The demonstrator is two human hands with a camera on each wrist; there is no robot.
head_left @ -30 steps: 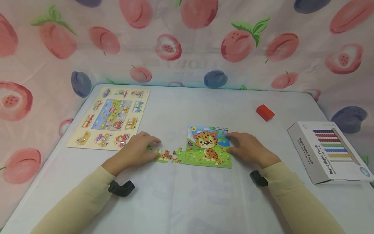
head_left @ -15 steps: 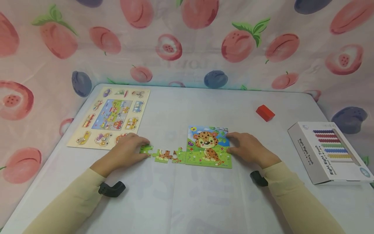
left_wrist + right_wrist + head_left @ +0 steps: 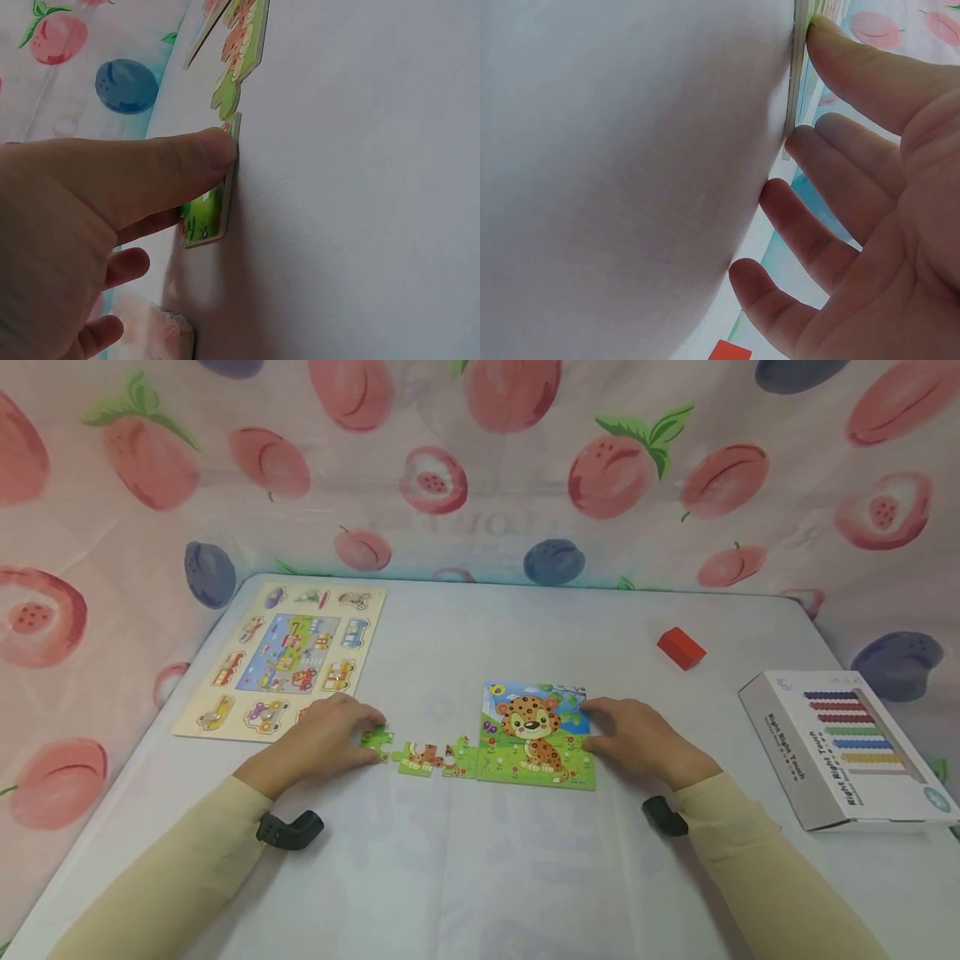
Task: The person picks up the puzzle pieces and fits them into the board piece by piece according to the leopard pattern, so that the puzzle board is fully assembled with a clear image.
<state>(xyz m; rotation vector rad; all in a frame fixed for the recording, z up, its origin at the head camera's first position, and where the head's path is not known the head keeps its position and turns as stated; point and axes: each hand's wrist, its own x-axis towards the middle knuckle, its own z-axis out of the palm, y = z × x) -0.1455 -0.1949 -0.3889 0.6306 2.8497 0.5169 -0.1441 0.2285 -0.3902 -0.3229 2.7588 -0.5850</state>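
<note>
My left hand (image 3: 327,732) pinches a green puzzle piece (image 3: 206,214) between thumb and finger, with the piece flat on the white table. Just right of it lies a piece with spotted paws (image 3: 417,760). Beyond that a small green piece with a spotted patch (image 3: 459,762) meets the left edge of a square leopard picture (image 3: 534,735). My right hand (image 3: 643,739) is at the picture's right edge, thumb and index fingertip against it. The right wrist view shows the picture's edge (image 3: 800,75) beside the thumb, with the other fingers spread and lightly bent.
A wooden vehicle puzzle board (image 3: 258,693) lies at the back left, partly behind my left hand. At the back right sits a red block (image 3: 681,648). A white box (image 3: 847,752) with coloured rows printed on it stands at the right edge.
My left hand has shifted left, and more of the green puzzle piece and the paw piece shows. The right hand and the leopard picture have stayed in place.
</note>
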